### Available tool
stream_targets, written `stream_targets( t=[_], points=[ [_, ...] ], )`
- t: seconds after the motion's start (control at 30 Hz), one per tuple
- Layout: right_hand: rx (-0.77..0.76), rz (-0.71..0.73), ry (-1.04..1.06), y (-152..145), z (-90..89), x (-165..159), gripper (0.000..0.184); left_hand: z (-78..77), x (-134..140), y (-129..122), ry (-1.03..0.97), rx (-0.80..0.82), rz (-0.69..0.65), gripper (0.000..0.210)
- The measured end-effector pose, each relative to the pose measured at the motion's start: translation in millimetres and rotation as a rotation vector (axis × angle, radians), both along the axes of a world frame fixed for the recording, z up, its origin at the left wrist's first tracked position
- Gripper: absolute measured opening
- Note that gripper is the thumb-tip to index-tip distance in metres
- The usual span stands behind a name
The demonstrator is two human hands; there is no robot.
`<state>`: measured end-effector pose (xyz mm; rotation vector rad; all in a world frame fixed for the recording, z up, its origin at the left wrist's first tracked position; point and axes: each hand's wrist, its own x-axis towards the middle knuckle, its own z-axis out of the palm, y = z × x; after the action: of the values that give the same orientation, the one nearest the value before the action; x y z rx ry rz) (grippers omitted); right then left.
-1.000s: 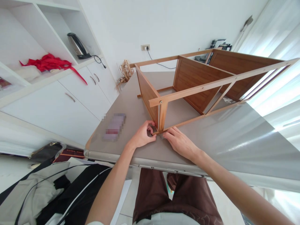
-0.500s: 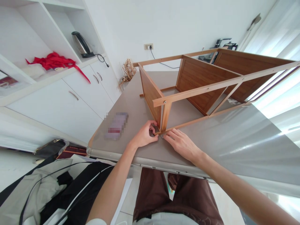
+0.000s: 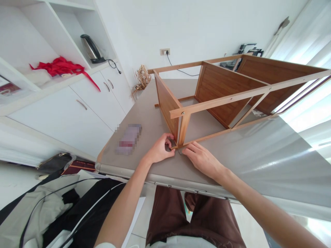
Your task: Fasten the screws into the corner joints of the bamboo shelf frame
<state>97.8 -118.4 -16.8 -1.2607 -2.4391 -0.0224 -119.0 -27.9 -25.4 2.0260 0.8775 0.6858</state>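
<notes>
A wooden shelf rack [image 3: 217, 100] lies on its side across the table, its slatless brown panels standing upright between the rails. My left hand [image 3: 160, 148] is curled around the near end of the lower rail, thumb and fingers on either side of it. My right hand [image 3: 200, 156] is closed just right of that rail end, against the tabletop. From its fingertips sticks a small metal piece, bent like an Allen key [image 3: 180, 151], touching the outer face of the rail. A round bolt head [image 3: 183, 113] shows in the upper rail.
The grey-covered table [image 3: 258, 162] has a blurred-out flat item [image 3: 129, 139] on its left. White cabinets [image 3: 59, 110] stand at the left, with an electric kettle [image 3: 90, 50] and red ribbon [image 3: 62, 67]. Dried stalks [image 3: 141, 77] stand beyond the table, a curtain at right.
My right hand has shifted very slightly right, and the small metal piece at its fingertips has turned a little. My left hand keeps its hold; the view has moved slightly.
</notes>
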Motion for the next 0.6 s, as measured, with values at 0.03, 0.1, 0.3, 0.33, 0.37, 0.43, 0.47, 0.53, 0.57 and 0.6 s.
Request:
stream_targets(
  t=[0.03,0.1,0.3,0.33,0.37,0.43,0.47,0.53,0.57,0.6],
  points=[
    [0.004,-0.002,0.009,0.7,-1.0,1.2,0.021,0.2,0.0,0.0,0.003,0.005,0.000,0.048],
    [0.015,0.005,0.024,2.3,-2.6,2.5,0.022,0.6,-0.1,-0.2,0.006,0.010,0.001,0.047],
    [0.027,-0.011,0.042,4.4,-3.7,0.5,0.024,1.4,-0.5,-0.3,-0.009,-0.001,-0.004,0.049],
    [0.027,-0.012,0.045,4.2,-3.6,-0.1,0.024,1.5,-0.4,-0.3,-0.008,-0.004,-0.004,0.048],
    [0.028,-0.012,0.047,3.9,-3.4,-0.6,0.024,1.6,-0.3,-0.3,-0.006,-0.007,-0.004,0.048],
    [0.037,-0.010,0.040,3.3,-2.8,-1.8,0.024,2.0,-0.1,-0.4,-0.004,-0.009,-0.002,0.048],
    [0.042,-0.009,0.031,3.0,-2.4,-2.4,0.024,2.2,0.0,-0.5,-0.005,-0.008,0.000,0.048],
    [0.051,-0.004,0.007,2.5,-1.1,-3.5,0.024,2.7,0.3,-0.7,-0.009,-0.009,-0.001,0.047],
    [0.055,-0.003,-0.007,2.2,-0.3,-4.0,0.024,2.9,0.4,-0.9,-0.011,-0.011,-0.002,0.047],
    [0.056,-0.003,-0.023,2.0,0.5,-4.3,0.023,3.0,0.5,-1.0,-0.012,-0.015,-0.004,0.046]
  ],
)
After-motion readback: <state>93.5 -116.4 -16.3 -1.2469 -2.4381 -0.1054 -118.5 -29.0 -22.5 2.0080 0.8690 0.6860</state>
